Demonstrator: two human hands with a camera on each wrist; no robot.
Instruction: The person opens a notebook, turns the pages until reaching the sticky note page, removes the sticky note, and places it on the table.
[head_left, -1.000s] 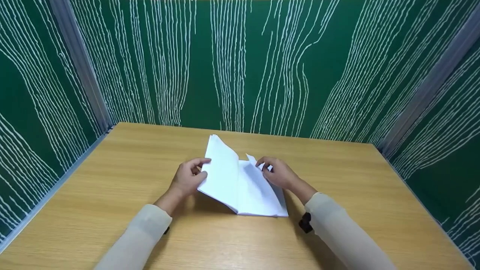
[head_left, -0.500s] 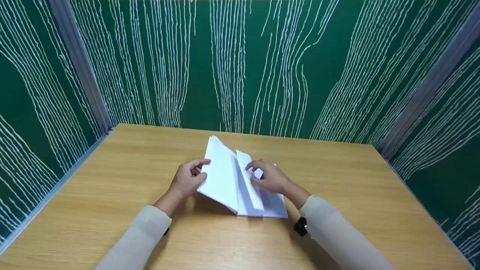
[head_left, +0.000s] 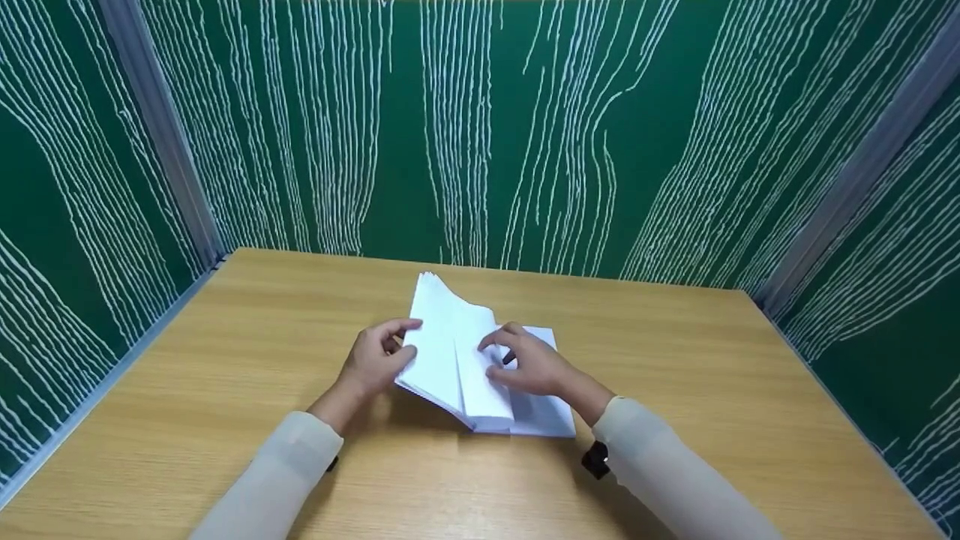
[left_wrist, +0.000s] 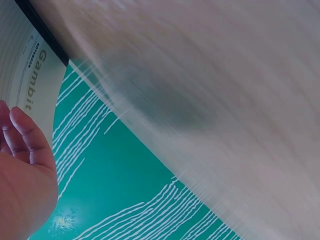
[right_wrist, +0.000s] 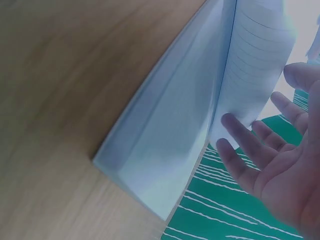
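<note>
An open white notebook [head_left: 435, 341] lies on the table with its left side raised at a slant. My left hand [head_left: 375, 351] grips that side's outer edge, thumb on the pages. Its palm and fingers [left_wrist: 30, 135] show beside the cover, printed "NOTEBOOK" and "Gambit", in the left wrist view. My right hand [head_left: 534, 361] pinches the outer edge of a curved, half-turned page [head_left: 476, 375] with thumb and index finger. In the right wrist view that page [right_wrist: 257, 55] has ruled lines, and the other fingers [right_wrist: 245, 135] stand spread beside it. The right-hand side of the notebook [head_left: 544, 412] lies flat.
The wooden table [head_left: 315, 285] reaches back to a green wall [head_left: 405, 150] with white wavy lines. Grey corner posts [head_left: 161, 135] stand at left and right. A dark device [head_left: 596, 460] sits under the right wrist.
My right hand has moved left, swinging the page over from the right side toward the raised left side. My left hand has stayed in place on the notebook.
</note>
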